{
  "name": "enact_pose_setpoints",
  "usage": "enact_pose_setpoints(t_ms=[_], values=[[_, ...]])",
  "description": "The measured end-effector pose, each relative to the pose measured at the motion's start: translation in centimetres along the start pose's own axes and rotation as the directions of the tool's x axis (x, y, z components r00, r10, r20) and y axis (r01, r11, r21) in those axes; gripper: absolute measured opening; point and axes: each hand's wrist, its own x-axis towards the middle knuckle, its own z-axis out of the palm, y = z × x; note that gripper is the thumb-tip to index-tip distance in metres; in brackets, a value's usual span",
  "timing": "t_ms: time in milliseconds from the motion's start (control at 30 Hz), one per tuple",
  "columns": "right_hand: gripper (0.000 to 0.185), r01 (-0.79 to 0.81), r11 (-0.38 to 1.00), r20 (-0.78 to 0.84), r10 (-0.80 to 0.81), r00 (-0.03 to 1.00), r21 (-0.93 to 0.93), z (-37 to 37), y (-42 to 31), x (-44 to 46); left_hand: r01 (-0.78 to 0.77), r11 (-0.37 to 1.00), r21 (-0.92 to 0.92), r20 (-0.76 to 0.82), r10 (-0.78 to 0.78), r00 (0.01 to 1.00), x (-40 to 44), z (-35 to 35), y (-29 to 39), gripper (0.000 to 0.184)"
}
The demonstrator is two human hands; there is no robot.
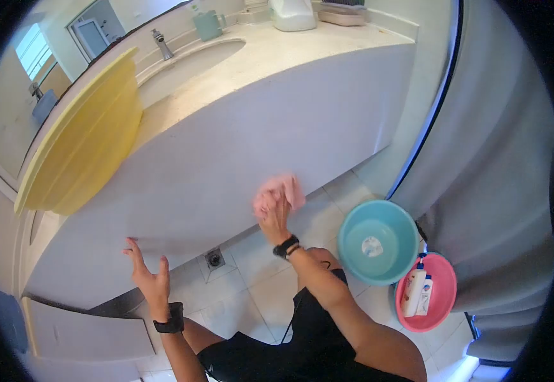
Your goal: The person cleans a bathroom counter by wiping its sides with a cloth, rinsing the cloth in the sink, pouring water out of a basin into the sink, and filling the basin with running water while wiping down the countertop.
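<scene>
A crumpled pink cloth (296, 188) is in my right hand (273, 213), pressed against the lower part of the pale vanity front panel (226, 153). Its fingers are bent around the cloth, partly hidden by it. On the left, my left hand (148, 275) holds nothing. Its thumb and fingers are spread, with the fingertips at or very near the same panel; I cannot tell whether they touch. Black bands circle both wrists.
A yellow basin (86, 143) leans on the counter at left, beside the sink (187, 67) and faucet (161, 44). A teal basin (379, 213) and a pink basin (446, 299) with bottles stand on the floor at right, near a grey curtain (506, 159). A floor drain (214, 258) lies below the panel.
</scene>
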Motion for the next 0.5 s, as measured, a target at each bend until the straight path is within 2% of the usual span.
enact_pose_setpoints(t_ms=[33, 100, 133, 200, 267, 300, 367, 400, 467, 500], values=[[0.038, 0.023, 0.999, 0.07, -0.026, 0.997, 0.047, -0.6, -1.7, 3.5, -0.017, 1.0, 0.014, -0.012, 0.017, 1.0, 0.0, 0.1, 0.0, 0.087], [0.032, 0.376, 0.923, -0.057, -0.381, 0.923, -0.086, -2.4, -6.4, 10.9, -0.022, 0.999, 0.035, -0.021, 0.023, 1.0, -0.3, 0.1, -0.1, 0.086], [0.041, 0.441, 0.888, -0.111, -0.455, 0.884, -0.131, -3.6, -9.2, 14.4, -0.026, 0.999, 0.02, -0.019, 0.027, 0.999, -0.1, 0.1, -0.1, 0.086], [0.048, 0.414, 0.91, -0.098, -0.415, 0.905, -0.025, -4.6, -12.2, 19.4, -0.022, 1.0, 0.01, -0.017, 0.022, 1.0, -0.1, 0.0, 0.0, 0.086], [0.053, 0.538, 0.84, -0.277, -0.5, 0.82, 0.076, -6.4, -15.7, 23.0, -0.048, 0.999, 0.024, -0.03, 0.048, 0.998, -0.1, 0.0, 0.1, 0.086], [0.053, 0.541, 0.838, -0.277, -0.503, 0.819, 0.078, -6.4, -15.6, 22.7, -0.046, 0.999, 0.024, -0.034, 0.047, 0.998, 0.0, 0.0, 0.1, 0.086], [0.053, 0.498, 0.842, -0.341, -0.54, 0.77, -0.207, -5.9, -14.1, 20.9, -0.003, 0.999, 0.043, -0.028, 0.005, 1.0, -0.1, 0.1, 0.1, 0.087], [0.05, 0.43, 0.885, -0.322, -0.465, 0.825, -0.178, -4.9, -12.4, 18.7, -0.002, 0.999, 0.039, -0.034, 0.003, 0.999, -0.1, 0.1, 0.0, 0.087], [0.047, 0.478, 0.871, -0.245, -0.491, 0.836, -0.117, -1.7, -5.9, 12.8, -0.053, 0.998, 0.046, -0.04, 0.055, 0.998, -0.1, 0.2, -0.1, 0.088], [0.047, 0.376, 0.916, -0.157, -0.395, 0.905, -0.139, 0.4, -2.3, 8.6, -0.048, 0.998, 0.045, -0.043, 0.05, 0.998, -0.2, 0.2, -0.3, 0.088]])
